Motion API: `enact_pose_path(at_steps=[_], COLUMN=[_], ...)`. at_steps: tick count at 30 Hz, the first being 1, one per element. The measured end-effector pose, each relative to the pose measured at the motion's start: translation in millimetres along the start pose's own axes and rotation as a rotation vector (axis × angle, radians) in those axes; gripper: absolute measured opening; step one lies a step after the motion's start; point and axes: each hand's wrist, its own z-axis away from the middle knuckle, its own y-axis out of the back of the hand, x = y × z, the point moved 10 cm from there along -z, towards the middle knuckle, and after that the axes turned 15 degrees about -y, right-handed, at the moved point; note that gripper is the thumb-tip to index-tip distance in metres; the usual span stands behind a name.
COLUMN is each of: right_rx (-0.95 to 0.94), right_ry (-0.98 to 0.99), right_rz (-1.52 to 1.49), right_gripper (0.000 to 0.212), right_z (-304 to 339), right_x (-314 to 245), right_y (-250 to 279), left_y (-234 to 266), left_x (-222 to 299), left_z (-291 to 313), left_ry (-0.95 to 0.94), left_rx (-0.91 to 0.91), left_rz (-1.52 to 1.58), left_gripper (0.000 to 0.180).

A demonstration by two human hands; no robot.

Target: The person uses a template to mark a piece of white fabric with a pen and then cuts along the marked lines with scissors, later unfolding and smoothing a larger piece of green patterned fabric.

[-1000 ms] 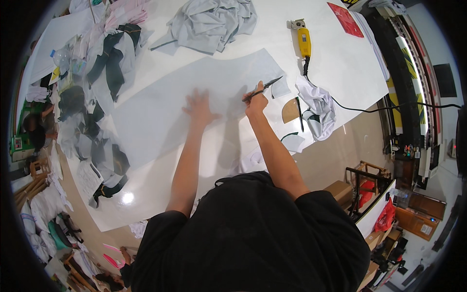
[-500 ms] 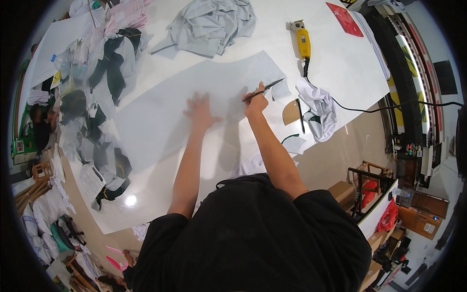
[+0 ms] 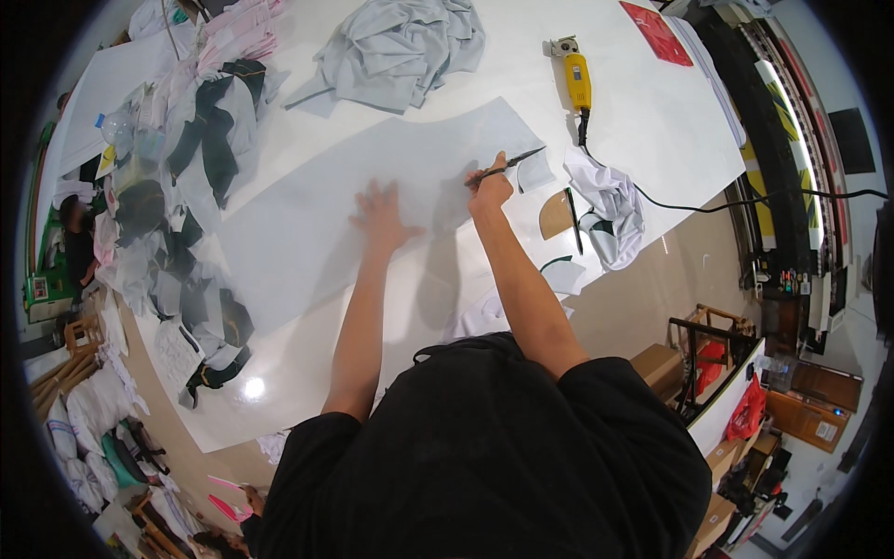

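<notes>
A long piece of light grey fabric (image 3: 307, 214) lies flat across the white table. My left hand (image 3: 380, 216) rests on it, fingers spread, palm down. With my right hand (image 3: 490, 191) I grip a pair of dark scissors (image 3: 521, 157), whose blades point right at the fabric's right end. A small cut flap of grey fabric (image 3: 534, 171) hangs off below the blades. Close to my right hand, on its right, are a brown fan-shaped template (image 3: 557, 217) and a dark pen (image 3: 575, 222).
A yellow electric cloth cutter (image 3: 578, 82) stands at the upper right, its black cord running off right. Crumpled grey fabric (image 3: 396, 51) is heaped at the far side. Scraps (image 3: 200, 140) cover the table's left side. White crumpled cloth (image 3: 610, 205) lies right. A person (image 3: 76, 238) is far left.
The view has shifted slightly. My left hand stays flat on the fabric, and the scissors stay at the fabric's right end, with their blades looking more closed.
</notes>
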Motion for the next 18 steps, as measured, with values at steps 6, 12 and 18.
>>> enact_pose_path(at_steps=[6, 12, 18], right_rx=[0.010, 0.004, -0.002], right_ry=[0.030, -0.001, 0.032], right_rz=[-0.033, -0.088, -0.075], right_gripper=[0.053, 0.056, 0.052], right_z=[-5.6, 4.0, -0.2], right_x=[-1.6, -11.2, -12.7], right_y=[0.1, -5.5, -6.3], left_y=[0.5, 4.3, 8.0], left_x=[0.8, 3.3, 3.9], left_z=[-1.4, 1.4, 3.2], left_ry=[-0.004, -0.033, -0.038], left_rx=[-0.001, 0.040, 0.047], left_rz=[-0.002, -0.006, -0.021], left_gripper=[0.131, 0.124, 0.122])
